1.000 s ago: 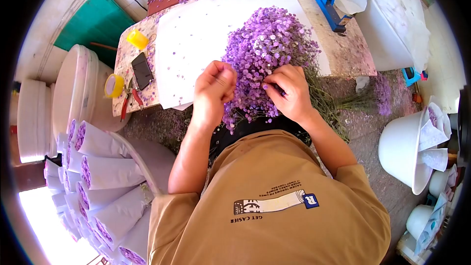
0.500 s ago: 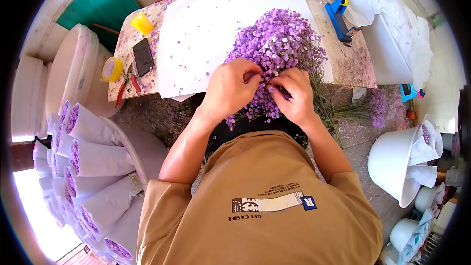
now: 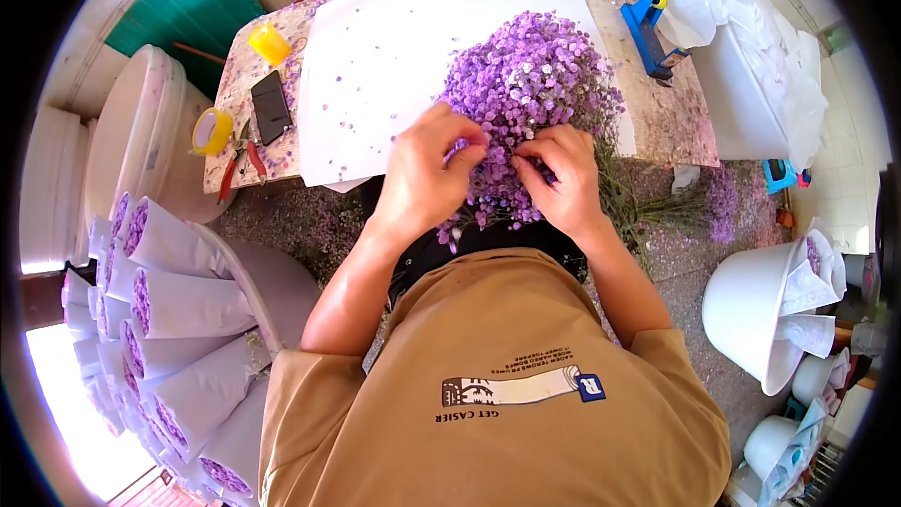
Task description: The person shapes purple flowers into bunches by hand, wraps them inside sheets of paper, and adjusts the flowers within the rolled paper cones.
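A large bunch of small purple flowers (image 3: pixel 530 70) lies over the front edge of the white paper (image 3: pixel 375 66), its green stems (image 3: pixel 619 197) pointing down to the right. My left hand (image 3: pixel 432 169) is at the left side of the blooms, thumb and fingers pinched together; what is between the fingertips is too small to make out. On the lower right of the blooms, my right hand (image 3: pixel 563 178) has its thumb and index finger closed at the flowers, and whatever they grip is hidden.
Yellow tape (image 3: pixel 212 131), pliers (image 3: pixel 242 160), a phone (image 3: pixel 271 108) and a blue tape dispenser (image 3: pixel 649 36) are on the table (image 3: pixel 676 122). Wrapped bouquets (image 3: pixel 188 305) fill a container at the lower left. A white tub (image 3: pixel 746 310) stands at right.
My left hand went right toward my right hand, then drew back slightly left. The camera view has shifted a little. My right hand stays at the blooms.
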